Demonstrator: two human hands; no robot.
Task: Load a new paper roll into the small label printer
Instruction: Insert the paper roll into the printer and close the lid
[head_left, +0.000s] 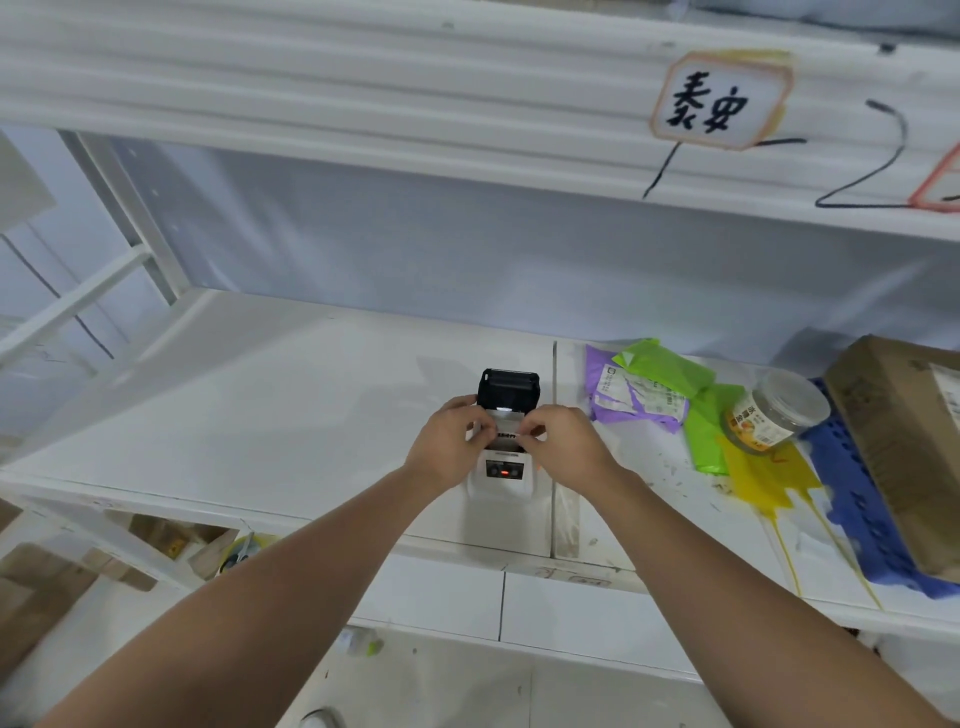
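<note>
A small white label printer (503, 480) stands on the white shelf (260, 415), its black lid (507, 388) tipped up and open at the back. A red light glows on its front panel. Both hands meet over the open paper bay. My left hand (448, 442) and my right hand (563, 440) each pinch an end of a white paper roll (506, 435) with dark print, held across the bay. The fingers hide most of the roll and the bay.
To the right lie purple and green mailer bags (649, 389), a clear jar (774, 415) on its side, a yellow bag (763, 478), a blue perforated panel (857, 509) and a cardboard box (904, 441). An upper shelf (467, 104) hangs overhead.
</note>
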